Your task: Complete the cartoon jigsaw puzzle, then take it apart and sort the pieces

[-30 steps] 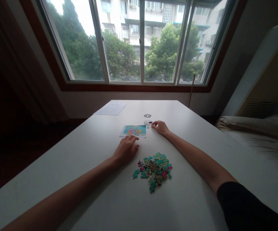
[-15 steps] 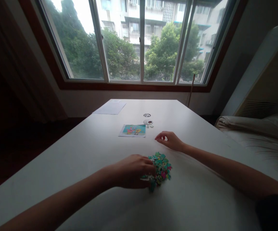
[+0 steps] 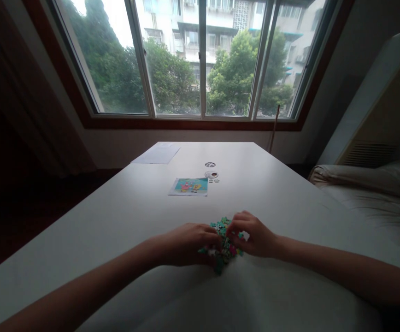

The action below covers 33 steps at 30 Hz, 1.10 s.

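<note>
1. Since the frame half a second ago, the right hand (image 3: pixel 251 237) is coming nearer the person, from a spot right of the cartoon picture sheet (image 3: pixel 191 186) to the right side of the pile of jigsaw pieces (image 3: pixel 225 255); the left hand (image 3: pixel 191 243) is staying at the pile's left side.
2. The pile is lying on the worktop (image 3: pixel 117 207), between both hands and nearer the person than the picture sheet.
3. The left fingers are bending over the pile's left edge; whether they are grasping a piece, I cannot tell.
4. The right fingers are curling towards the thumb, a gap showing between; whether they are pinching a piece, I cannot tell.
5. Judging by this, both hands are probably picking through the loose pieces.
6. The next move seems to be calling for a light pinch on a single piece, without dragging its neighbours.
</note>
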{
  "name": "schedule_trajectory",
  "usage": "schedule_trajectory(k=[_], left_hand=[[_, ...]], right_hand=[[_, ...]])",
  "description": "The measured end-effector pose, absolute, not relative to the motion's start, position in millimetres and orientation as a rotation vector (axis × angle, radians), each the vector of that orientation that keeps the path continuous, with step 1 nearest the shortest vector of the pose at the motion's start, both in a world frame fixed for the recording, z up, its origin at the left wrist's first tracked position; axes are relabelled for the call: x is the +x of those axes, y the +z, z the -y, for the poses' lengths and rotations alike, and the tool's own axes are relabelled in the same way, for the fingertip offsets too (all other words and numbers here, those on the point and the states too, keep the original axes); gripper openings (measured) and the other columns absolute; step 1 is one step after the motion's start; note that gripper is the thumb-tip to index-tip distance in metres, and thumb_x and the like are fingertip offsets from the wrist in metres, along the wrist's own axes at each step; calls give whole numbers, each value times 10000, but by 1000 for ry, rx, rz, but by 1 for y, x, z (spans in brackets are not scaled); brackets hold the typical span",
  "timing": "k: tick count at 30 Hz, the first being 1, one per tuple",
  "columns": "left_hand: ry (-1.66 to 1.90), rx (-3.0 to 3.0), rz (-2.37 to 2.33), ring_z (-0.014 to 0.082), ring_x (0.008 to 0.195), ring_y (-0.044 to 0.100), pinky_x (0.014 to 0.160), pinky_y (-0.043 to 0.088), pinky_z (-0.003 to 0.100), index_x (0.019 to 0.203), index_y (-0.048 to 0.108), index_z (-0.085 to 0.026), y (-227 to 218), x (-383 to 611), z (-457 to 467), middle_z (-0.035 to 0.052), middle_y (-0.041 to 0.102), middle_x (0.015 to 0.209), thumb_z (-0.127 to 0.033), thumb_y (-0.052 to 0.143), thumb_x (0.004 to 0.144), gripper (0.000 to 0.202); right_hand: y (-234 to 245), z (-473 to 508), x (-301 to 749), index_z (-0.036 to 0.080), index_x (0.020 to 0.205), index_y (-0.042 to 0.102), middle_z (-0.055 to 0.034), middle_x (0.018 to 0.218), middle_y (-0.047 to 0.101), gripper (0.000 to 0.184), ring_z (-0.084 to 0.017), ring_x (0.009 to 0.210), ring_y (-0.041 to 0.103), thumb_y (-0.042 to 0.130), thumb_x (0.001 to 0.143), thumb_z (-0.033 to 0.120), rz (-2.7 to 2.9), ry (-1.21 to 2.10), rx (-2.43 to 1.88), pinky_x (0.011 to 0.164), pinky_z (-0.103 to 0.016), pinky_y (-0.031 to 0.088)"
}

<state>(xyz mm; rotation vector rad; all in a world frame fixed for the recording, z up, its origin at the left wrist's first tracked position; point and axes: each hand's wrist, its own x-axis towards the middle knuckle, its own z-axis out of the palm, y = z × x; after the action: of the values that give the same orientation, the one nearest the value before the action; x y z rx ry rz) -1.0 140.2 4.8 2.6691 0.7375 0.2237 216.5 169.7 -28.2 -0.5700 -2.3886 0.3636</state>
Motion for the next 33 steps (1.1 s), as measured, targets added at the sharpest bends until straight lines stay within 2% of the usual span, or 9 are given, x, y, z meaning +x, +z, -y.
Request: schedule_trajectory(k=[4, 10, 17, 25, 29, 33], left_hand=[[249, 2633, -700, 154, 841, 564, 731, 414, 219, 954, 584, -232, 4, -2, -139, 21, 599, 953, -205, 620, 736, 222], [284, 2628, -727, 136, 810, 557, 708, 409, 202, 882, 576, -212, 1, -1, -138, 18, 593, 926, -191, 604, 741, 145], [226, 2684, -818, 149, 778, 539, 675, 406, 221, 890, 563, -207, 4, -4, -139, 21, 579, 882, -223, 600, 728, 167], [167, 2717, -1021, 166, 730, 532, 613, 388, 233, 844, 567, -234, 3, -1, -131, -2, 575, 825, -305, 666, 635, 243], [223, 2707, -1028, 159, 742, 535, 649, 390, 234, 841, 569, -245, 1, 4, -128, -16, 587, 820, -247, 616, 673, 175], [249, 2687, -1035, 151, 711, 531, 620, 388, 226, 789, 580, -227, -1, 3, -131, -9, 588, 791, -268, 621, 659, 142]], right_hand=[[-28, -153, 215, 180, 764, 594, -20, 678, 574, 80, -118, 642, 505, 525, 726, 194, 2499, 293, -354, 649, -278, 360], [-29, -151, 214, 214, 871, 607, -31, 802, 609, 157, -142, 763, 522, 497, 776, 274, 2655, 255, -167, 736, -310, 358], [-35, -155, 215, 203, 820, 601, -30, 760, 596, 146, -146, 741, 500, 480, 786, 277, 2698, 105, -228, 707, -307, 355], [-39, -155, 213, 201, 804, 588, -29, 720, 579, 129, -135, 695, 511, 483, 783, 273, 2612, 137, -368, 689, -290, 365], [-38, -155, 212, 202, 785, 592, -30, 710, 583, 122, -134, 684, 519, 494, 787, 274, 2565, 135, -406, 685, -286, 367], [-37, -154, 211, 198, 780, 590, -32, 724, 589, 120, -137, 704, 527, 497, 793, 272, 2538, 151, -457, 679, -283, 358]])
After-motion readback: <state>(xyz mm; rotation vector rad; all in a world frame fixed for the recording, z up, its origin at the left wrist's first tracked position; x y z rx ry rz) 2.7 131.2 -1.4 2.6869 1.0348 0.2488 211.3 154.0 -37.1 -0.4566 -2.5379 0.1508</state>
